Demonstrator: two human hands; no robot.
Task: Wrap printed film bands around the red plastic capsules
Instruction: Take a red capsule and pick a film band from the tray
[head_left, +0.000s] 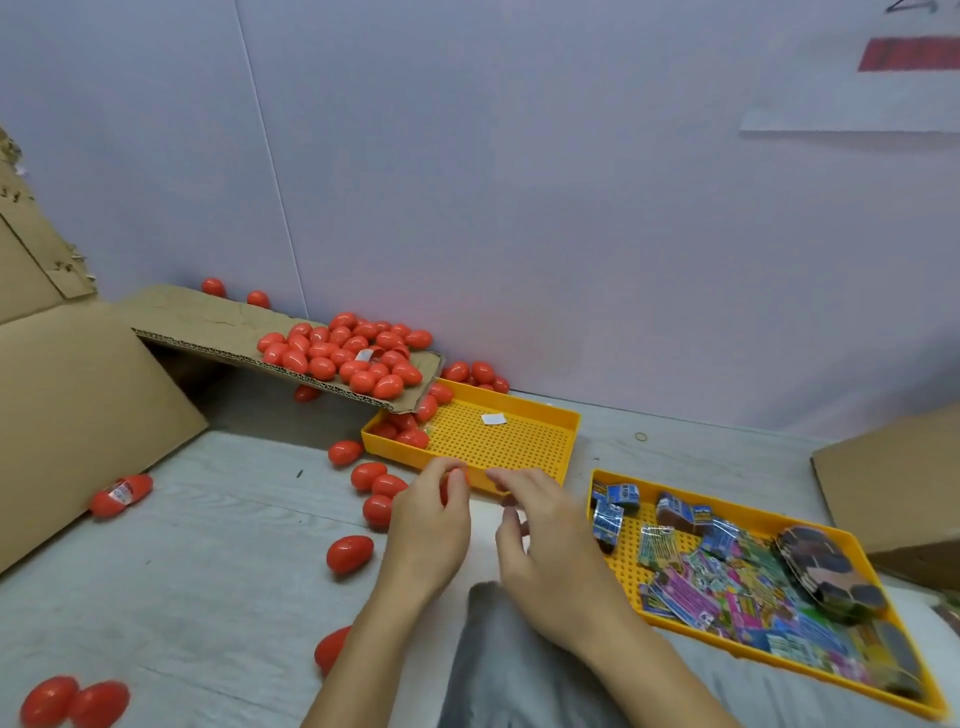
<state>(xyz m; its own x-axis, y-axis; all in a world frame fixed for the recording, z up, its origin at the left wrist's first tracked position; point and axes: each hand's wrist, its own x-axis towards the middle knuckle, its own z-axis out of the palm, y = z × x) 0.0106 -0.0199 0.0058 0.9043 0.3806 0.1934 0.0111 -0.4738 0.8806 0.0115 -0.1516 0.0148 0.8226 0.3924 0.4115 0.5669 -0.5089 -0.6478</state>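
Observation:
My left hand (428, 525) curls around a red capsule (457, 475), of which only a sliver shows between the fingertips. My right hand (545, 540) hovers just to its right with fingers loosely spread; I see nothing held in it. Several red capsules (337, 353) lie piled on a cardboard flap at the back. More lie loose on the grey floor, such as one (349, 553) left of my left hand. One capsule with a printed band (122, 493) rests at the left. Printed film bands (727, 582) fill the yellow tray (893, 577) on the right.
A second yellow perforated tray (519, 441) sits beyond my hands with a few capsules in its left corner and a white scrap. Cardboard panels (78, 410) stand at the left and another piece (898, 478) at the right. A grey-clothed knee (498, 649) is below my hands.

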